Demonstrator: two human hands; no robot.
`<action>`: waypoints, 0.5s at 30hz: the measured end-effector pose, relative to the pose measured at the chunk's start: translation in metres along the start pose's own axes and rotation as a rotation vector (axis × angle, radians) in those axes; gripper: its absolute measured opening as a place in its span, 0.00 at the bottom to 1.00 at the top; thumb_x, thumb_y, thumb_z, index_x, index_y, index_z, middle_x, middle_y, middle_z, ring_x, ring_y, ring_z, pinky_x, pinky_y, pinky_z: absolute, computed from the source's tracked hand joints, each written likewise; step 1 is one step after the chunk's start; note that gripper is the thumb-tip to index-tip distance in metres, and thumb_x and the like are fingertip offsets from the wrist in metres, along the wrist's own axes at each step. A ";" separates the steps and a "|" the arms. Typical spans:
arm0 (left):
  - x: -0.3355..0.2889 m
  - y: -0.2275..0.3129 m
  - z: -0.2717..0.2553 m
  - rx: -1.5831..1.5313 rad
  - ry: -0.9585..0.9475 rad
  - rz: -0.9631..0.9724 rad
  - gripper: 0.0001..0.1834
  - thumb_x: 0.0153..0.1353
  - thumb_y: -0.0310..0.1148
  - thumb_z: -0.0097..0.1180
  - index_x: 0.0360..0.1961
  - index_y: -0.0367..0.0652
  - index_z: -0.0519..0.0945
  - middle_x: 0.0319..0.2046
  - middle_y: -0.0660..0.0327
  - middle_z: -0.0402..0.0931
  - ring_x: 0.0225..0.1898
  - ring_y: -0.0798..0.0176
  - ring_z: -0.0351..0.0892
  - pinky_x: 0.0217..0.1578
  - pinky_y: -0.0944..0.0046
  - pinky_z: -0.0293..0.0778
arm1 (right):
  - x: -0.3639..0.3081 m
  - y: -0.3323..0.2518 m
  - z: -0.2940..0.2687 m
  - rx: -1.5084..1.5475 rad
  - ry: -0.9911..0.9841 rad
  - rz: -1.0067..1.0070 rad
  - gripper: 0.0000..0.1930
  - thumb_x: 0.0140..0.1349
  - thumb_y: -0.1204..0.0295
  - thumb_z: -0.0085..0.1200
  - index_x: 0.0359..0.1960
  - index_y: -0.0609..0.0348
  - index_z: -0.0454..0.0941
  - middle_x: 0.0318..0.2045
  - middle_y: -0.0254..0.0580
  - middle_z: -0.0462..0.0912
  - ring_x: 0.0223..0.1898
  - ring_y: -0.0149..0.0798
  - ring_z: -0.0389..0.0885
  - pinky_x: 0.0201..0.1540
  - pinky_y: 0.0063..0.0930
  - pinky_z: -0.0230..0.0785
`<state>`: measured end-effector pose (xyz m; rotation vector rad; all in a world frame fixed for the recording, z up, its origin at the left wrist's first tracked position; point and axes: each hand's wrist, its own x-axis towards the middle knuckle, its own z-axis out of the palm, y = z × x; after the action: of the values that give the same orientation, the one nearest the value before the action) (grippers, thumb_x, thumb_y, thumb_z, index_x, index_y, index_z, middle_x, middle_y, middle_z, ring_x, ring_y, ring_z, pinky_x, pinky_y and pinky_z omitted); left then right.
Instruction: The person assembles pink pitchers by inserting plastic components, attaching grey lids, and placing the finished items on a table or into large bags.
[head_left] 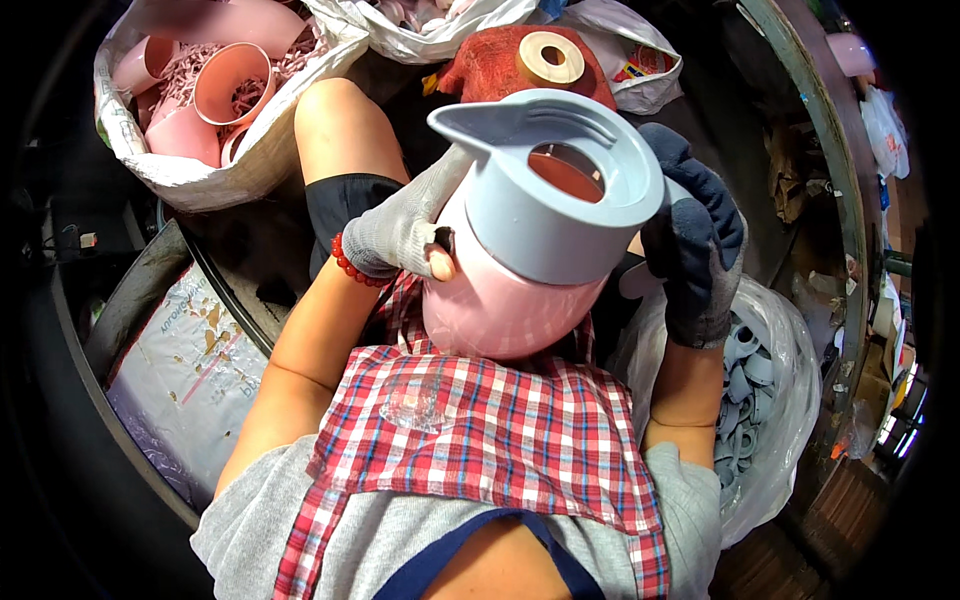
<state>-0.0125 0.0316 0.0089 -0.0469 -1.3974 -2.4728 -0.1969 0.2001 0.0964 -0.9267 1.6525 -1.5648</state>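
Between my hands I hold a jug tilted toward me, with a pink body (510, 310) and a grey-blue spouted collar (560, 235) on top. Through the round opening in the collar, a reddish-brown inside shows. My left hand (410, 215), in a grey glove with a bare fingertip poking out, is closed against the jug's left side below the spout. On the other side my right hand (695, 240), in a dark blue and grey glove, is curled round the collar's right edge, where the handle is mostly hidden. The jug's bottom rests close to my checked apron (480, 430).
A white woven sack (215, 180) at the far left holds pink jug bodies and shredded strips. At my right a clear plastic bag (790, 480) contains grey-blue plastic parts. Beyond the jug lies a red cloth bundle (490, 65) with a cream ring (550, 58). A metal edge (845, 170) curves along the right.
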 end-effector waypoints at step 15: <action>-0.010 -0.023 -0.012 0.093 -0.021 -0.045 0.68 0.34 0.63 0.71 0.67 0.32 0.49 0.65 0.54 0.55 0.66 0.59 0.53 0.64 0.59 0.49 | 0.003 0.014 -0.009 0.169 -0.129 0.062 0.23 0.59 0.68 0.59 0.54 0.69 0.72 0.45 0.37 0.80 0.34 0.20 0.74 0.37 0.13 0.65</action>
<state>-0.0079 0.0346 -0.0183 -0.0212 -1.5362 -2.4466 -0.2066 0.2024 0.0833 -0.8612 1.4226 -1.5432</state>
